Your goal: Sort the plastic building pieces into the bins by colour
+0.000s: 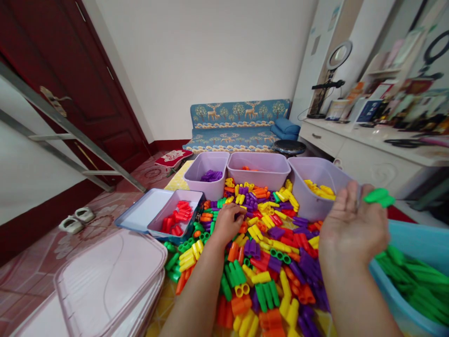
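Heaped on the table are red, orange, yellow, green and purple plastic building blocks (270, 245), shaped like joined tubes. Into the far left part of this heap reaches my left hand (229, 222), its fingers curled down and closed; whatever they pinch is hidden. My right hand (354, 224) is raised palm up on the right, with a green building block (380, 197) at its fingertips. Below and right of it stands a blue bin (417, 229) holding green blocks (414, 276).
Behind the heap stand lilac bins with purple blocks (211, 176), a few orange blocks (247, 168) and yellow blocks (319, 190). A smaller bin (157, 224) with red blocks sits left. Stacked lids (112, 276) lie front left. A ladder (77, 135) leans beyond; a sofa (238, 124) stands behind.
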Demonstrator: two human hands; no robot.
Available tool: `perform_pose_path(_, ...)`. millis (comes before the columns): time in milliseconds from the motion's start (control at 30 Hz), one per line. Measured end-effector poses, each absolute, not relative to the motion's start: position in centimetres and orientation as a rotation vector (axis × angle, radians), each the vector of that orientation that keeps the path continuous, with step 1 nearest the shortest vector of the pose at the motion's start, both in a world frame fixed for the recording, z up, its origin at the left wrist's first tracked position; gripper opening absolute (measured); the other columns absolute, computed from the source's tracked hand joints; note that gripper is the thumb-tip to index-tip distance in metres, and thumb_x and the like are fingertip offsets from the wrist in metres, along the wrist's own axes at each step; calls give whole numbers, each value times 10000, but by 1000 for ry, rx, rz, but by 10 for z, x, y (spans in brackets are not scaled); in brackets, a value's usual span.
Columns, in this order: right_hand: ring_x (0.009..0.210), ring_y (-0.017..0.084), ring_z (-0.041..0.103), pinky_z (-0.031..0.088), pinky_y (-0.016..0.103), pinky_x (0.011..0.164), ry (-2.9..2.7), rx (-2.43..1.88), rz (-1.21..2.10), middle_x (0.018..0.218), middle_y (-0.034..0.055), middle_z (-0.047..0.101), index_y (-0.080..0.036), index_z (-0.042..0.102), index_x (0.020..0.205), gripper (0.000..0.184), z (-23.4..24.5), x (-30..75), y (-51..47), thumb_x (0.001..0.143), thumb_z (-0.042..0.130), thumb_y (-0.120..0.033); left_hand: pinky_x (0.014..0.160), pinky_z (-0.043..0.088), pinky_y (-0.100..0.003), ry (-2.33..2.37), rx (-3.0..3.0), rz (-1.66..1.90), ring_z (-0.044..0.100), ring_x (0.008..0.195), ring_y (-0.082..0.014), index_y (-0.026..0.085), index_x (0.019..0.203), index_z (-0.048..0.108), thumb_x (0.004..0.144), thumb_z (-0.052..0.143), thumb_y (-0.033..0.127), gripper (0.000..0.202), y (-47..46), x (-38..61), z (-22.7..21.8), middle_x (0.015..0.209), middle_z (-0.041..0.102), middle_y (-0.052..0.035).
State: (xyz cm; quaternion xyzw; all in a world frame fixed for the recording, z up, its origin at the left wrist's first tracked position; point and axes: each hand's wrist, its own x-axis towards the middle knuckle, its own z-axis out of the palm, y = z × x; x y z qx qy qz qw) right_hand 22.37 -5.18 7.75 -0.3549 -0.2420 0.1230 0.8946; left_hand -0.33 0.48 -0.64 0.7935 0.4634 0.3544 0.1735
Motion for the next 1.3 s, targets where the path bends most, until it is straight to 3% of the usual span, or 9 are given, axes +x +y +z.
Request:
perform_pose_path(100,1379,287,326,406,558,999,-571,-880,254,1546,24,226,-347,344,1340,507,72,242,-59,901,181,-543,889,441,-333,1321,2248,1009,607,934,-194,186,874,720,757,562,91,218,5,-3,-7,930,693,-52)
perform_pose_path(167,1389,319,294,445,560,956,-612,-928,264,1558,-30,179,-402,286,1381,570,71,243,-61,876,156,-633,889,442,-333,1320,2248,1009,607,935,-194,187,875,720,757,563,93,217,5,-3,-7,933,693,-51)
perform_pose_path(300,1250,300,505,515,473,860,-570,-880,293,1424,47,447,-339,433,1286,500,67,225,-52,868,309,-584,889,443,-332,1320,2241,995,607,935,-194,181,886,722,763,563,94,219,5,-3,-6,934,694,-54)
perform_pose_path(433,884,231,675,520,374,765,-892,-1217,422,972,99,701,-195,612,1034,380,46,208,-30,808,500,-479,881,443,-332,1324,2249,991,605,931,-196,178,886,722,765,566,94,215,5,-3,-6,927,692,-56)
perform_pose_path(533,872,237,669,494,360,798,-1512,-1704,466,926,91,716,-188,673,916,249,23,206,-22,801,540,-365,857,450,-320,1319,2253,997,607,909,-191,180,879,722,764,566,95,212,5,-3,-7,911,690,-53)
perform_pose_path(633,986,281,645,472,385,837,-1825,-2107,317,1042,134,689,-176,686,1013,278,8,204,-23,842,486,-268,849,451,-315,1327,2250,1004,609,898,-187,183,879,724,767,560,96,216,6,-3,-9,899,688,-51)
perform_pose_path(767,1127,280,585,442,364,912,-1955,-2167,186,1227,161,604,-138,643,1144,359,2,202,-25,866,423,-195,870,446,-321,1347,2250,1000,609,912,-189,190,887,728,767,564,104,220,6,-3,-11,909,691,-51)
perform_pose_path(1000,1050,300,631,480,380,829,-1933,-2193,197,1216,189,601,-147,599,1211,407,-2,204,-25,835,466,-230,865,450,-325,1344,2236,998,612,900,-188,187,877,727,768,553,104,221,5,-2,-6,912,695,-52)
perform_pose_path(1300,820,266,668,484,367,707,-1730,-2040,363,837,89,704,-215,651,786,99,-1,211,-20,733,597,-278,854,465,-320,1320,2195,1016,622,889,-188,190,876,730,755,561,83,234,5,-2,-8,902,709,-49)
